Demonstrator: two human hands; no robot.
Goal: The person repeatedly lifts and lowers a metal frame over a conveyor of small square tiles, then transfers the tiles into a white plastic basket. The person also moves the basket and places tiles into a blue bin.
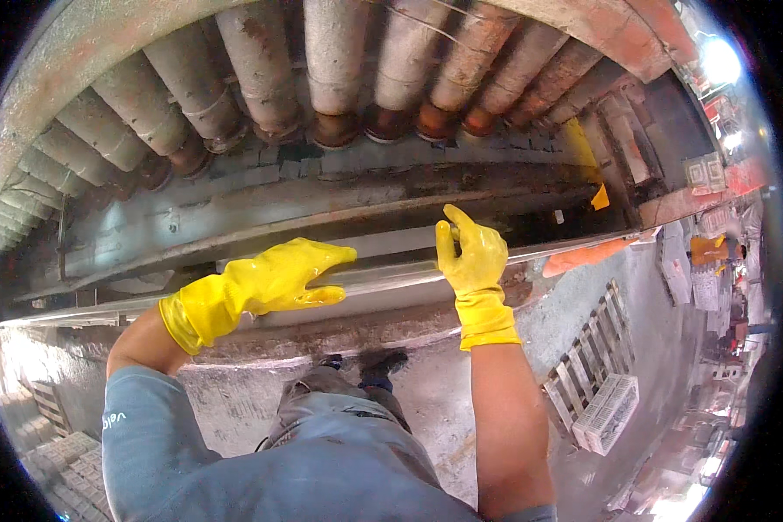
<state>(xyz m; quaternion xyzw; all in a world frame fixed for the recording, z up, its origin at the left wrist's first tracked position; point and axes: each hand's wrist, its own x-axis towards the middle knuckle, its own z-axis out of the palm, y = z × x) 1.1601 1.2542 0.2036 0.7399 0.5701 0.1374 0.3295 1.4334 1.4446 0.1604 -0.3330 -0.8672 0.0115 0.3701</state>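
Both of my hands wear yellow rubber gloves. My left hand hovers by the long metal rail in front of me, its fingers straight and its thumb apart, with nothing between them. To its right, my right hand is over the same rail, index finger and thumb stretched out and the other fingers curled. No object shows in it. Whether either glove touches the rail I cannot tell. Beyond the rail runs a dark, wet-looking trough along the machine.
A row of large, rust-stained cylinders hangs over the far side. A small yellow piece sits at the trough's right end. An orange item lies by the rail. On the floor at right are a wooden pallet and a white crate.
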